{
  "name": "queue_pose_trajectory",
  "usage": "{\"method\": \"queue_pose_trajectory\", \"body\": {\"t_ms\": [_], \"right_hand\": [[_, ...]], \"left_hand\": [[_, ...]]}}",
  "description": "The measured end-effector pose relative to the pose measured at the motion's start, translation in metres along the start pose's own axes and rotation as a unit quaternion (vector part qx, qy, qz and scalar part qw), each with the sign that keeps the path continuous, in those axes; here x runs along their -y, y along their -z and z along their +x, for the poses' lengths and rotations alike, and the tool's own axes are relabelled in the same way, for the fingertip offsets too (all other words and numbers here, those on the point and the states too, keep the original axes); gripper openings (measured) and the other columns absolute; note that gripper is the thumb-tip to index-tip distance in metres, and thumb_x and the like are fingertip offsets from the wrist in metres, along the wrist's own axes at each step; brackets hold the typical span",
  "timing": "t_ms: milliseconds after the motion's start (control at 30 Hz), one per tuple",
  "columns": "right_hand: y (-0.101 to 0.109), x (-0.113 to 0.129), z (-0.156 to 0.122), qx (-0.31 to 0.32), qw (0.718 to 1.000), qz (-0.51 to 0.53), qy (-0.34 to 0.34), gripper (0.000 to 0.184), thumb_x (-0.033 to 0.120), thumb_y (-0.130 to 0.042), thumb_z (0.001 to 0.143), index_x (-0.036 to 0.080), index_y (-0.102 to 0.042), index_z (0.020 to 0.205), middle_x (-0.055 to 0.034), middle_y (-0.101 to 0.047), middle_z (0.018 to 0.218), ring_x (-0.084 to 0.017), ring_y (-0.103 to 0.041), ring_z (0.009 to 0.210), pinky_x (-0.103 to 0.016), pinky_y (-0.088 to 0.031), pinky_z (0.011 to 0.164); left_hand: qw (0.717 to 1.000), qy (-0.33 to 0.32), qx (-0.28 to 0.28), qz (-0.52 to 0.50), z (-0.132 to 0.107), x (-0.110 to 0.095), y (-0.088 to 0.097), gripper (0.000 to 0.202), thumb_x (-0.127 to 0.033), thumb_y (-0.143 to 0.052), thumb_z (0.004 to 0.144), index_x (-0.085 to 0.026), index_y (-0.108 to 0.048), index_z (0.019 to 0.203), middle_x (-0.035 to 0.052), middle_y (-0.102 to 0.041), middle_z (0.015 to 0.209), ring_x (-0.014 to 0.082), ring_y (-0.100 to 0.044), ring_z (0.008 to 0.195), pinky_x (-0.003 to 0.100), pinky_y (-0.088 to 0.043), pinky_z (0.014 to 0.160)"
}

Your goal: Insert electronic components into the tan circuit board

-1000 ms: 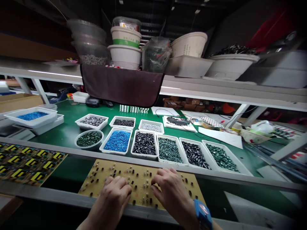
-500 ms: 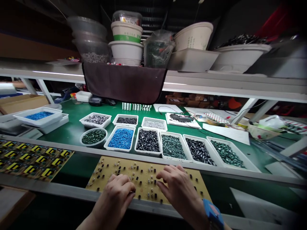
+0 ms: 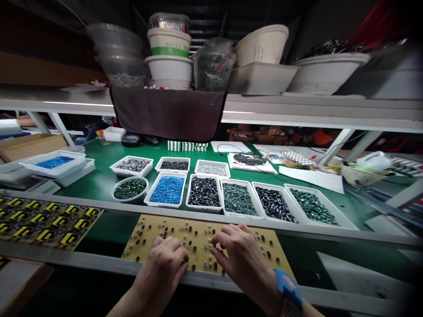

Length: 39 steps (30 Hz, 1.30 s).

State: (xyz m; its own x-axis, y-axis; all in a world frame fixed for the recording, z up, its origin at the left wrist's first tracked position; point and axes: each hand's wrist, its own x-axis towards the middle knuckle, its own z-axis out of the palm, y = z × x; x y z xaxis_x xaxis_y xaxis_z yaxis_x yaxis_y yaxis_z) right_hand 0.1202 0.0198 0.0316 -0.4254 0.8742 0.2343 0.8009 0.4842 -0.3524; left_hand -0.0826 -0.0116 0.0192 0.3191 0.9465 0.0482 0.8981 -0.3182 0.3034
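A tan circuit board [image 3: 158, 253] lies on the rail in front of me, dotted with small black and silvery components. Over its left-middle part rests my left hand [image 3: 167, 262], its fingers curled in and the thumb against them; whatever is inside is hidden. My right hand [image 3: 243, 253], with a blue band at the wrist, is over the right-middle part. Its thumb and index fingertips come close together at a row of small upright components [image 3: 210, 257]; what they pinch is too small to make out.
Behind the board stand white trays of loose components: blue [image 3: 165, 190], black [image 3: 204, 193], green [image 3: 239, 198], and a round bowl [image 3: 130, 188]. Boards with yellow parts [image 3: 42, 222] lie at left. A shelf [image 3: 313, 108] loaded with tubs crosses above, a dark cloth [image 3: 168, 113] hanging from it.
My right hand has shifted slightly left over the board, its thumb and index fingertips a little closer together. My left hand stays curled in nearly the same place. The view has moved slightly.
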Motion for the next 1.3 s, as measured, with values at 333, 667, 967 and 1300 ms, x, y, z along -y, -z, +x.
{"method": "queue_pose_trajectory", "body": {"t_ms": [333,667,967,1300], "right_hand": [[-0.012,0.025,0.022,0.049,0.999,-0.006,0.003,0.006,0.023,-0.065,0.084,0.022,-0.070,0.085,-0.0020,-0.068,0.087,-0.020,-0.059,0.088,-0.035,-0.034,0.086],[-0.022,0.040,0.035,0.083,0.995,-0.047,0.002,0.011,0.020,-0.059,0.083,0.020,-0.071,0.081,-0.0034,-0.068,0.087,-0.020,-0.060,0.089,-0.035,-0.035,0.089],[-0.021,0.040,0.036,0.107,0.993,-0.041,0.016,0.011,0.017,-0.062,0.084,0.020,-0.072,0.085,-0.0035,-0.069,0.089,-0.020,-0.060,0.089,-0.035,-0.036,0.089],[-0.021,0.043,0.017,0.064,0.997,-0.018,0.034,0.022,0.011,-0.060,0.082,0.027,-0.074,0.086,-0.0008,-0.066,0.085,-0.019,-0.057,0.085,-0.033,-0.036,0.084]], "left_hand": [[0.991,-0.077,-0.099,0.051,-0.007,0.006,-0.016,0.021,-0.007,-0.053,0.086,-0.019,-0.060,0.070,0.0012,-0.064,0.074,0.0217,-0.061,0.074,0.037,-0.041,0.071],[0.975,-0.150,-0.140,0.088,-0.029,0.018,-0.023,0.034,-0.008,-0.045,0.087,-0.018,-0.054,0.119,0.0031,-0.068,0.085,0.0237,-0.063,0.078,0.039,-0.047,0.073],[0.958,-0.030,-0.286,0.021,-0.053,0.070,-0.010,0.014,-0.022,-0.050,0.093,-0.025,-0.060,0.103,-0.0004,-0.069,0.087,0.0184,-0.064,0.081,0.034,-0.042,0.079],[0.954,0.138,-0.240,0.113,-0.075,0.123,-0.005,0.026,-0.029,-0.047,0.086,-0.026,-0.070,0.097,0.0026,-0.073,0.094,0.0242,-0.069,0.088,0.037,-0.046,0.069]]}}
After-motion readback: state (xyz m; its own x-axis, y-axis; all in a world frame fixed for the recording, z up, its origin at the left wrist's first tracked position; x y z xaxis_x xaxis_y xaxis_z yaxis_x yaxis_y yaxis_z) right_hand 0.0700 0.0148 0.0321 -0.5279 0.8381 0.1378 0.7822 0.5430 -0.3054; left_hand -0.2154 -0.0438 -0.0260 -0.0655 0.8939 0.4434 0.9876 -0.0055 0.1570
